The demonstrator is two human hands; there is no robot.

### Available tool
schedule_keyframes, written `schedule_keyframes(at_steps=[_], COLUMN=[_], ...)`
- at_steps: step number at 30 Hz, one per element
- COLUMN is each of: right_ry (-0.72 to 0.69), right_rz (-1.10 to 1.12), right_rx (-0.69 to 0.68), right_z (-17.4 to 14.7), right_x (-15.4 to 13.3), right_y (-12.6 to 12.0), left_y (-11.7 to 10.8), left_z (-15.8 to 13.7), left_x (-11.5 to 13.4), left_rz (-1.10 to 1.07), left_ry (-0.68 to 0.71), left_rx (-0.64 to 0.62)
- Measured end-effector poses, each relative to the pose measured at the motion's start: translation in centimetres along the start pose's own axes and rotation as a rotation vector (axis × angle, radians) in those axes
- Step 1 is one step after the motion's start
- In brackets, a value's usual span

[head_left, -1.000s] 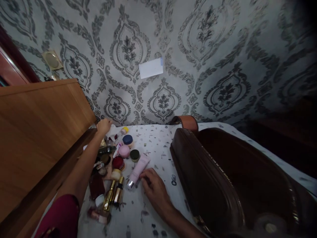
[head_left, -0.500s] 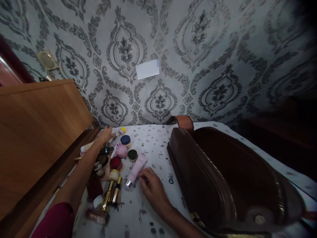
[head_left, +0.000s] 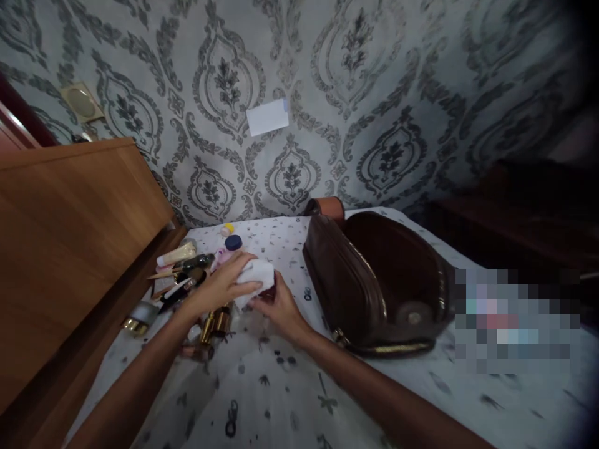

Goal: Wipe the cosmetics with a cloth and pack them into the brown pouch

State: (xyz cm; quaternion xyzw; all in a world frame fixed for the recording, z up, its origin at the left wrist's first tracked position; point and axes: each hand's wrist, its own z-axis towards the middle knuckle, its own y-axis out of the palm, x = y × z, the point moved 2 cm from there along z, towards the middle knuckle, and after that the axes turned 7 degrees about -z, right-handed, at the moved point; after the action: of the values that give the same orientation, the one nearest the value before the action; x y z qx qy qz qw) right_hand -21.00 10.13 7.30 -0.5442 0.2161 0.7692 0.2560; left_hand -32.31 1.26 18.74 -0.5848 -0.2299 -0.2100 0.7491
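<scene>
My left hand (head_left: pixel 227 284) is closed on a crumpled white cloth or tissue (head_left: pixel 257 272). It presses the cloth against a dark red jar (head_left: pixel 268 292), which my right hand (head_left: pixel 284 310) grips from the right side. Most of the jar is hidden by fingers and cloth. Just below my left hand, gold bottles (head_left: pixel 207 328) lie on the patterned sheet. Behind it are a pink item (head_left: pixel 223 257), a blue-lidded jar (head_left: pixel 233 242) and a small yellow-capped jar (head_left: pixel 227 230).
An open brown bag (head_left: pixel 322 274) stands on the right, its brown strap (head_left: pixel 331 207) near the wall. A cream tube (head_left: pixel 178 254) and a gold-based jar (head_left: pixel 139 318) lie by the wooden cabinet (head_left: pixel 84 224) at left. Part of the right side is pixelated.
My left hand has come back from the far end of the cosmetics, bringing the white cloth. My right hand now holds the dark red jar. The view has shifted.
</scene>
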Motion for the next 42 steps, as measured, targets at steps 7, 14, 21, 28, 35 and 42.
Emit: schedule_keyframes(at_steps=[7, 14, 21, 28, 35, 42], right_ry=[-0.046, -0.054, -0.007, 0.05, 0.125, 0.076], right_rz=[-0.297, -0.561, -0.524, -0.392, -0.356, -0.453], right_rx=[0.177, 0.205, 0.151, 0.122, 0.185, 0.203], right_z=[-4.4, -6.3, -5.9, -5.5, -5.2, -5.4], right_x=[-0.5, -0.9, -1.2, -0.5, -0.4, -0.3], right_y=[-1.4, -2.0, -2.0, -1.8, -2.3, -2.0], left_y=[6.7, 9.4, 9.8, 10.2, 11.1, 11.2], left_z=[-2.3, -1.7, -2.0, -2.8, -3.2, -3.5], left_x=[2.0, 2.8, 0.3, -2.2, -0.7, -0.1], left_rz=[-0.136, -0.157, -0.379, -0.641, -0.572, -0.402], left_ry=[-0.062, -0.149, -0.275, -0.36, -0.203, -0.169], left_rx=[0.149, 0.291, 0.429, 0.598, 0.411, 0.402])
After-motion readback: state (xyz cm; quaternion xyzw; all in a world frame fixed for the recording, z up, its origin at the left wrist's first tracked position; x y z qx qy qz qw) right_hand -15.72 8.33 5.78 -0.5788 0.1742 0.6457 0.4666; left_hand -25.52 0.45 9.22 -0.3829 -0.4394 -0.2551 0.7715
